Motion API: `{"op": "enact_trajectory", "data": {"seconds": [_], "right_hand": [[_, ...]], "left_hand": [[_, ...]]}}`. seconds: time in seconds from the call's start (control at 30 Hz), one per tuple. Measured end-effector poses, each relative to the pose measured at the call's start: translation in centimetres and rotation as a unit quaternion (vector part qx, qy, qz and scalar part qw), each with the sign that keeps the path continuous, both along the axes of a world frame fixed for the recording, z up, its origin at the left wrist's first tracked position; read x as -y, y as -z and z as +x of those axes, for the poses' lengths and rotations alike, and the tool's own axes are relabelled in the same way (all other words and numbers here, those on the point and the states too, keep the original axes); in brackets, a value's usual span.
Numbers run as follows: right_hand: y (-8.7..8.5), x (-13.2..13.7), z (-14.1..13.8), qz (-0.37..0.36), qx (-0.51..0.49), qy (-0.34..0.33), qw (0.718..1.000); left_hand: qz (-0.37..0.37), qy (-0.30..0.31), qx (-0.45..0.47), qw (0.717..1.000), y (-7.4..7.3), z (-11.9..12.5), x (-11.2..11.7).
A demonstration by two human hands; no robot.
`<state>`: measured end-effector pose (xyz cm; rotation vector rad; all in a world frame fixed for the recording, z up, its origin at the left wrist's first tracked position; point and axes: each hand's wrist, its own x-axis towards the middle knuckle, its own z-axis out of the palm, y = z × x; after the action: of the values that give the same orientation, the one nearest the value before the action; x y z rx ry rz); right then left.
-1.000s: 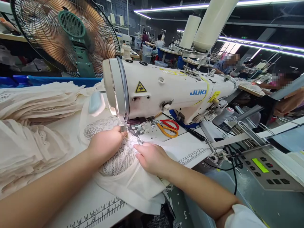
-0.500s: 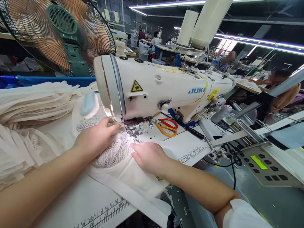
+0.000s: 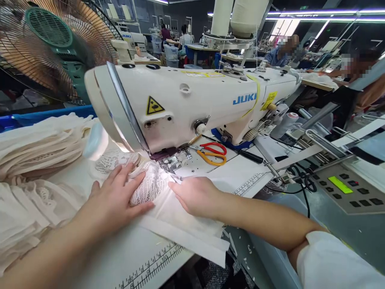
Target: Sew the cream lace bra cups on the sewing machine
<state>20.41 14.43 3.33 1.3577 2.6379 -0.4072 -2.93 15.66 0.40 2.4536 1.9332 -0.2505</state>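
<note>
A cream lace garment piece (image 3: pixel 147 188) lies under the needle area of a white sewing machine (image 3: pixel 180 100). My left hand (image 3: pixel 120 192) rests on the lace with its fingers spread and nothing gripped. On the other side, my right hand (image 3: pixel 198 196) pinches the fabric's edge close to the presser foot (image 3: pixel 173 173). A plain cream strip (image 3: pixel 186 239) of the fabric hangs past the table's front edge. The needle itself is hidden behind the machine head.
Scissors with red and orange handles (image 3: pixel 213 154) and a black-handled tool (image 3: pixel 249 155) lie beside the machine bed. Stacked cream fabric (image 3: pixel 39 148) fills the left. A fan (image 3: pixel 57 36) stands behind, a control panel (image 3: pixel 345 186) sits right, and co-workers are farther back.
My left hand has let go of the fabric by the needle, moved down and left, and spread flat on the lace. My right hand keeps its pinch. The camera view has shifted.
</note>
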Motion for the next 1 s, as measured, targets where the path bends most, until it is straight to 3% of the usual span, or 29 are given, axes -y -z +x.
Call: {"op": "enact_trajectory", "data": {"seconds": [0.17, 0.4, 0.6, 0.7, 0.77, 0.83, 1.0], "right_hand": [[-1.1, -1.1, -1.0, -0.056, 0.037, 0.029, 0.997], [-2.0, -2.2, -2.5, -0.094, 0.097, 0.041, 0.99], [-1.9, -2.1, -2.7, -0.103, 0.105, 0.035, 0.989], [-1.5, -1.3, -1.4, -0.08, 0.065, 0.013, 0.995], [-1.0, -0.5, 0.0, -0.027, 0.009, -0.016, 0.999], [-0.5, 0.3, 1.6, 0.024, -0.029, -0.055, 0.998], [0.2, 1.6, 5.1, 0.043, -0.06, -0.133, 0.988]], "left_hand": [[-0.017, 0.026, 0.026, 0.999, 0.0, -1.2, -2.3], [0.024, 0.092, 0.057, 0.994, 0.8, -3.5, -5.3], [0.003, 0.084, 0.079, 0.993, -0.3, -3.3, -6.6], [0.014, 0.023, 0.072, 0.997, -1.4, -2.0, -5.0], [0.072, -0.012, 0.057, 0.996, -2.0, -0.5, -2.8], [0.134, 0.0, 0.073, 0.988, -2.1, 1.1, 0.0], [0.05, 0.075, 0.116, 0.989, -0.8, 4.3, 5.1]]}}
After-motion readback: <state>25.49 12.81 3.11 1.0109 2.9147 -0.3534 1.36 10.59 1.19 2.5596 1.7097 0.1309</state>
